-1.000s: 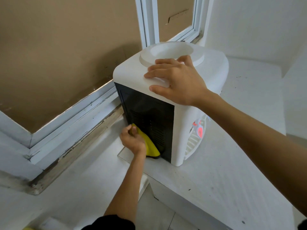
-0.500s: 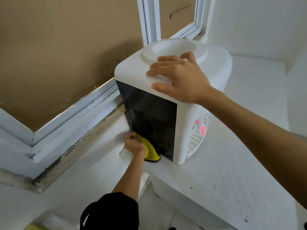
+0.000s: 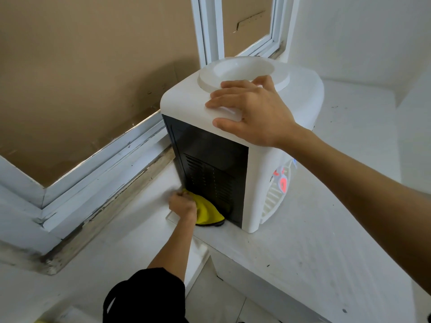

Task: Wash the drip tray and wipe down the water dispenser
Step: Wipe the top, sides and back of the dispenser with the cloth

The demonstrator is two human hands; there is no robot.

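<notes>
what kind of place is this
Probably a home or small office corner: a tabletop water dispenser stands on a white counter beside a white-framed window.

Single view, head-worn, wide-angle. It looks forward and steeply down from above and behind the water dispenser (image 3: 242, 141), close in: the dispenser fills the centre of frame, its top face and black rear panel both showing. Both forearms enter from the lower edge and the right edge. Left of the dispenser the window frame (image 3: 98, 173) runs diagonally, its lines bowed by the lens. Right of it the white counter (image 3: 314, 241) spreads toward the corner wall. No second view shares the scene.
</notes>
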